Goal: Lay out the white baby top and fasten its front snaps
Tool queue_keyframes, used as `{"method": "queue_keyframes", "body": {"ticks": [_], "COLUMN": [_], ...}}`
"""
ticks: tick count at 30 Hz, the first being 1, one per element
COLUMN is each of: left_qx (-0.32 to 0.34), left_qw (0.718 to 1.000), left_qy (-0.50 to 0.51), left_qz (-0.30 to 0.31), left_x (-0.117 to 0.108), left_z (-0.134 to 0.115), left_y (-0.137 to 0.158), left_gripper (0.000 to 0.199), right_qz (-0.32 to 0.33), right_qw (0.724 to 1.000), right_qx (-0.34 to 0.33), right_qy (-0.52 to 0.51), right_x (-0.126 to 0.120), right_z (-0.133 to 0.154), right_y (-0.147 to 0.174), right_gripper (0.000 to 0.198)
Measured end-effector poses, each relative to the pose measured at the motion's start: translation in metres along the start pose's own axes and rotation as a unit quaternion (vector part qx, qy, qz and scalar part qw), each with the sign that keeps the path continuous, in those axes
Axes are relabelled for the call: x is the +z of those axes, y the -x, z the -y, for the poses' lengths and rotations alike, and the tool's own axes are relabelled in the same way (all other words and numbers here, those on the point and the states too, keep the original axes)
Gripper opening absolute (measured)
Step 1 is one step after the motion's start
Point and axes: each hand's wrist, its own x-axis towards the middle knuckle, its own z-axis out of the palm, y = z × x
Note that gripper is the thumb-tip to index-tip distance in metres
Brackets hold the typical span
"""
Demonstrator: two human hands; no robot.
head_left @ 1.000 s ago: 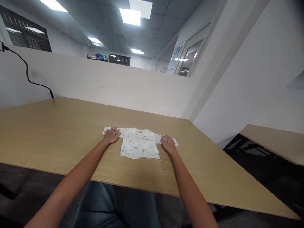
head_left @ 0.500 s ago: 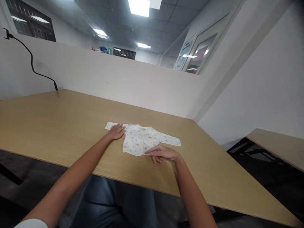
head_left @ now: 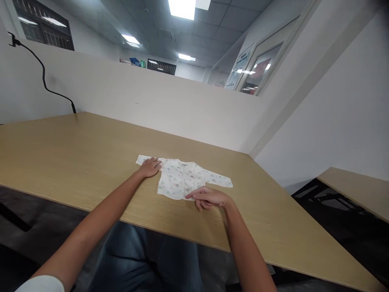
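Note:
A small white baby shirt [head_left: 173, 178] with a pale printed pattern lies spread flat on the table, its long sleeves stretched out to both sides. My left hand [head_left: 150, 167] rests palm down across the left sleeve near the shoulder, fingers extended and holding nothing. At the bottom hem, my right hand [head_left: 212, 197] has its index finger stretched out, the fingertip on the cloth close to the front seam. Its other fingers are loosely bent below the hem. The hand covers the lower right corner of the shirt.
The wooden table [head_left: 91, 154] meets a low white partition [head_left: 170, 105] at the back. A black gooseneck holder [head_left: 44, 77] rises at the far left. To the right stand a white wall and another tabletop [head_left: 355, 190]. My legs [head_left: 146, 255] are under the front edge.
The view has shifted very slightly. Both hands and the baby shirt keep the same places relative to each other.

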Motion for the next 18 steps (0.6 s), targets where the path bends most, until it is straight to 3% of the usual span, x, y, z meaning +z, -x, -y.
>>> {"method": "queue_keyframes", "body": {"ticks": [8, 11, 14, 16, 18], "left_qx": [-0.004, -0.005, -0.012, -0.014, -0.011], "left_qw": [1.000, 1.000, 1.000, 1.000, 1.000], "left_qy": [0.006, 0.003, 0.000, -0.001, -0.001], "left_qz": [-0.023, -0.022, -0.015, -0.016, -0.019], "left_x": [0.000, 0.000, 0.001, 0.001, 0.000], "left_z": [-0.001, -0.001, -0.002, -0.003, -0.004], "left_y": [0.000, 0.000, 0.000, 0.000, 0.001], "left_gripper": [0.055, 0.055, 0.056, 0.055, 0.055], "right_qz": [0.027, -0.002, -0.111, -0.218, -0.282], "right_qw": [0.999, 0.999, 0.991, 0.967, 0.939], "right_qx": [0.033, 0.012, -0.041, -0.074, -0.101], "right_qy": [0.019, 0.036, 0.064, 0.107, 0.167], "right_x": [0.005, 0.009, 0.014, 0.018, 0.024], "right_z": [0.006, 0.008, 0.009, 0.008, 0.007], "right_y": [0.001, 0.000, -0.009, -0.016, -0.024], "right_gripper": [0.058, 0.056, 0.050, 0.048, 0.048]}}
